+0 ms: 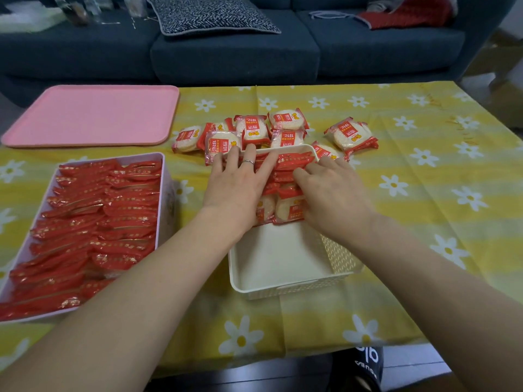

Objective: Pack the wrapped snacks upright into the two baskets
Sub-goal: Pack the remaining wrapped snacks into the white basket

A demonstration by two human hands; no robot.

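Note:
A cream basket (285, 281) stands in the middle of the table, its far half holding several red-wrapped snacks (294, 162) on edge. My left hand (240, 179) lies flat on these snacks with fingers spread, reaching the far rim. My right hand (331, 188) rests on the snacks from the right, fingers slightly bent against them. A lilac basket (167, 176) at the left is filled with two rows of upright snacks (93, 222). A loose pile of snacks (254, 131) lies on the cloth beyond the cream basket.
A pink tray (90, 114) sits at the back left of the table. The yellow daisy-print cloth (424, 193) covers the table. A dark blue sofa (226, 55) with a patterned cushion stands behind it.

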